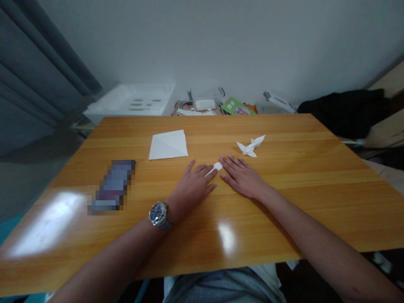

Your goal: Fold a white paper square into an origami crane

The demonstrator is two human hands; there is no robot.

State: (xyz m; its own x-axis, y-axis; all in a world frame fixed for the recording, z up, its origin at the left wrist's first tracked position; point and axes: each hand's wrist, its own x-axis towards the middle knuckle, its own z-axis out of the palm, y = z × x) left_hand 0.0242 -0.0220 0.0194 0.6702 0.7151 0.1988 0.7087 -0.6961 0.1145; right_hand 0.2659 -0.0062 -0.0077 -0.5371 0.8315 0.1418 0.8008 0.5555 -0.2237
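A small folded piece of white paper (217,166) lies on the wooden table between my hands, partly hidden under fingers. My left hand (195,184), with a metal watch (158,213) on its wrist, rests over the paper's left part, fingers spread. My right hand (241,174) lies flat on the table with fingers stretched out, its fingertips at the paper's right end. Beyond the right hand sits a folded white paper bird (251,147). To the far left of the paper is a creased white sheet (168,145), touched by neither hand.
A blurred-out phone-like object (113,185) lies on the left of the table (284,126). Behind the far edge are a white tray (132,97), a green booklet (236,106) and assorted items. A dark cloth (344,111) is at the back right.
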